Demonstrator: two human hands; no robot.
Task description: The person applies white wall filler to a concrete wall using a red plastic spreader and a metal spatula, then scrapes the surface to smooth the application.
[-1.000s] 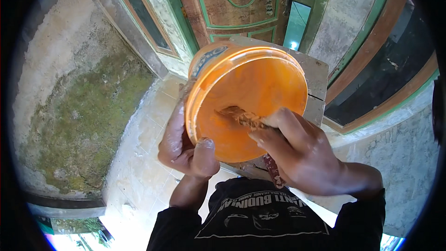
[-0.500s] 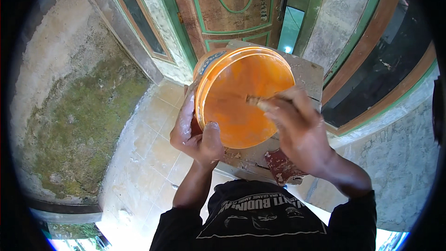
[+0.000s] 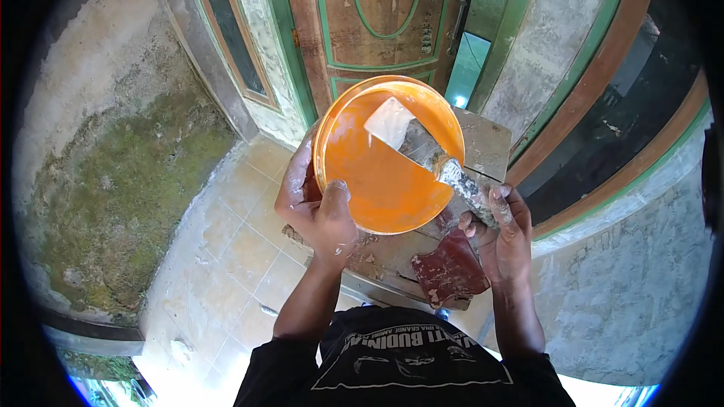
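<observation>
An orange plastic bucket [image 3: 392, 188] is tilted toward me, smeared inside with whitish residue. My left hand [image 3: 320, 215] is closed on its left side, thumb over the rim and fingers hidden behind the wall. My right hand [image 3: 504, 230] grips the worn handle of a putty knife [image 3: 464, 185] to the right of the bucket. The knife's broad blade lies over the bucket's mouth, its end coated in white paste. Whether the blade touches the inner wall I cannot tell.
Under the bucket is a worn wooden table [image 3: 486, 139]. A dark red, paste-spattered flat piece [image 3: 450, 267] lies on it near me. Beyond stands a wooden door [image 3: 377, 0] with green trim. A mossy wall [image 3: 128, 203] is at left, a dark window [image 3: 603, 128] at right.
My right hand has moved out of the bucket, down and to the right, and the knife's coated blade now shows. The bucket has shifted slightly left, still in my left hand.
</observation>
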